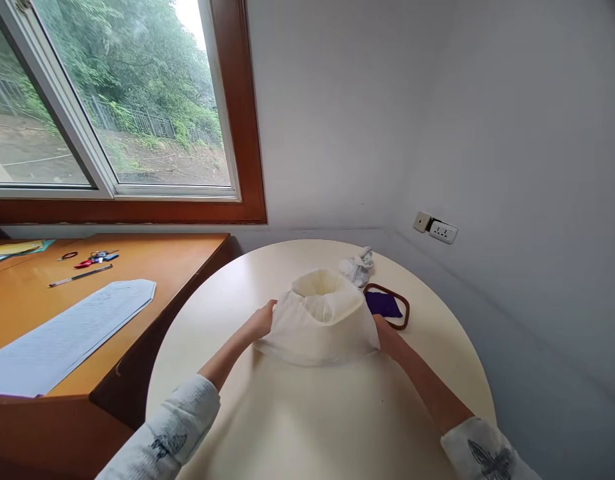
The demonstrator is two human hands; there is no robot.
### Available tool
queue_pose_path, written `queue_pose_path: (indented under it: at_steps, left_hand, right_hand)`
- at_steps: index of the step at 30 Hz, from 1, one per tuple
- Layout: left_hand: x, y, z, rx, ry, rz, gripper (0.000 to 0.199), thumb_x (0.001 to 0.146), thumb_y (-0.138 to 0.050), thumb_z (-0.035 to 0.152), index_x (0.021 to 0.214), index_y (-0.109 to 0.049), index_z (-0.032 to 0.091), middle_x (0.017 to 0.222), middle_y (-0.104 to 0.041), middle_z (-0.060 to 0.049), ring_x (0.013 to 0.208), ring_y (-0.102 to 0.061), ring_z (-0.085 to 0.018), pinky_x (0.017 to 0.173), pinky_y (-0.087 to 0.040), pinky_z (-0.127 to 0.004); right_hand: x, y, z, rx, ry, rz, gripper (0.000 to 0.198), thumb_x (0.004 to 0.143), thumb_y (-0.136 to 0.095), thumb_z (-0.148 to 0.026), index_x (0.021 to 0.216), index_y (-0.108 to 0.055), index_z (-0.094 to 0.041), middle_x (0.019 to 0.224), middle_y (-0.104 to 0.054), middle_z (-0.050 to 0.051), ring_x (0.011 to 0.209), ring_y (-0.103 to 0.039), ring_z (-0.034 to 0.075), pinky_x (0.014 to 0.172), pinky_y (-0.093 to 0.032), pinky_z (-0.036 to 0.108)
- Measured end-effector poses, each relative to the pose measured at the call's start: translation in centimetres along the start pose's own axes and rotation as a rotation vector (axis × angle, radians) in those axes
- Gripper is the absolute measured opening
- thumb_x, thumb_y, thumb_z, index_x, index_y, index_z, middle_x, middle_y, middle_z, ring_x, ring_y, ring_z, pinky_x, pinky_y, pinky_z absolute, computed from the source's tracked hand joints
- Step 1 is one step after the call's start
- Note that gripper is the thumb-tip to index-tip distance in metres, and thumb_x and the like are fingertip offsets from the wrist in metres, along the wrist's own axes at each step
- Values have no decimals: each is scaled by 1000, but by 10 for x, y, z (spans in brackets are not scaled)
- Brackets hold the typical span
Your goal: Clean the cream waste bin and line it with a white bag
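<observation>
A cream-white, thin cloth piece [314,340], shaped like a soft bag with a round gaping mouth at its top, stands bunched on the round table. My left hand [262,321] grips its left side, the fingers partly covered by the fabric. On the opposite side, my right hand [386,337] holds the right edge, and its fingertips are hidden behind the cloth. Just beyond my right hand lies a brown frame with rounded corners [408,311], with a purple cloth [383,304] inside its outline. Behind the cream cloth sits a small knotted whitish fabric bundle [357,269].
The round cream table [437,373] stands against the wall. To the left, an orange-brown desk [187,257] carries a stack of papers [82,333], a pen [80,276] and a keyring bunch [97,259]. A socket [443,231] is on the right wall.
</observation>
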State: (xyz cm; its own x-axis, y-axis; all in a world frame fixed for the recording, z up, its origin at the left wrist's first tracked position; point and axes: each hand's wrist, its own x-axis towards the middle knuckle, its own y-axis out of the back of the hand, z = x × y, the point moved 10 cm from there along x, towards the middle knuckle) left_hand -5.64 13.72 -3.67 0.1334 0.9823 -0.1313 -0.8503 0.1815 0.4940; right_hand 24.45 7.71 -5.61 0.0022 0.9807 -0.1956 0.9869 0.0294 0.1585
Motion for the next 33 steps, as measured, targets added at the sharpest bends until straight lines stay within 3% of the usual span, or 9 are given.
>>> queue_pose_path:
  at_steps: [3, 6, 10, 14, 19, 21, 25, 29, 33]
  left_hand:
    - [2, 19, 1, 74, -4, 88, 56, 57, -68, 25, 110, -54, 20, 86, -63, -12, 93, -57, -35, 84, -38, -45]
    - [-2, 46, 15, 108, -30, 197, 69, 61, -67, 35, 123, -44, 17, 112, -52, -18, 103, -52, -34, 89, -37, -45]
    - [-34, 70, 74, 61, -254, 336, 68, 76, -55, 46, 135, -27, 25, 136, -32, -15, 126, -34, -28, 100, -31, -41]
    - [-75, 34, 134, 8, -509, 204, 79, 76, -59, 45, 139, -12, 35, 149, -13, -6, 136, -13, -29, 107, -19, -49]
    - [-84, -20, 130, -167, -497, 159, 104, 69, -67, 46, 139, 10, 36, 151, 6, -7, 138, -3, -31, 108, -17, -50]
    - [-86, -33, 124, -224, -542, 217, 110, 68, -69, 44, 138, 15, 34, 151, 7, -9, 138, -1, -30, 109, -16, -50]
    - [-95, -43, 117, -210, -620, 420, 117, 57, -78, 38, 139, 6, 33, 149, -1, -9, 138, -3, -31, 110, -13, -51]
    - [-91, -51, 108, -148, -553, 432, 106, 60, -75, 36, 138, -4, 33, 147, -13, -10, 137, -7, -31, 109, -15, -55]
    - [-91, -43, 109, -24, -599, 388, 94, 63, -73, 38, 135, -13, 30, 145, -18, -13, 137, -10, -31, 107, -20, -55]
  right_hand:
    - [-5, 4, -7, -69, 66, 27, 18, 54, -61, -12, 41, -54, -22, 51, -56, 2, 62, -52, 21, 52, -38, 29]
    - [-13, 20, -25, -133, 173, 137, 17, 53, -65, -14, 67, -64, -24, 68, -61, 2, 75, -56, 24, 65, -43, 32]
    - [-28, 47, -64, -132, 325, 359, 38, 61, -68, -31, 97, -59, -25, 91, -60, 4, 93, -55, 24, 84, -44, 38]
    - [-38, 38, -98, 170, 474, 325, 41, 77, -54, -46, 111, -53, -24, 114, -57, 7, 111, -51, 20, 97, -38, 34]
    - [-32, -20, -91, 539, 338, 159, 64, 83, -31, -62, 139, -23, -34, 140, -40, 1, 125, -41, 19, 97, -39, 35]
    - [-34, -35, -83, 629, 297, 208, 67, 82, -29, -65, 141, -17, -36, 144, -33, -2, 127, -39, 20, 98, -38, 38]
    - [-42, -47, -78, 691, 340, 358, 58, 83, -33, -60, 136, -30, -38, 147, -21, -10, 135, -21, 19, 109, -21, 41]
    - [-41, -53, -75, 663, 374, 360, 52, 86, -30, -55, 136, -30, -38, 147, -21, -11, 136, -18, 16, 110, -16, 41]
    - [-32, -48, -60, 591, 351, 357, 54, 87, -29, -54, 136, -31, -34, 146, -28, -4, 133, -28, 20, 107, -26, 44]
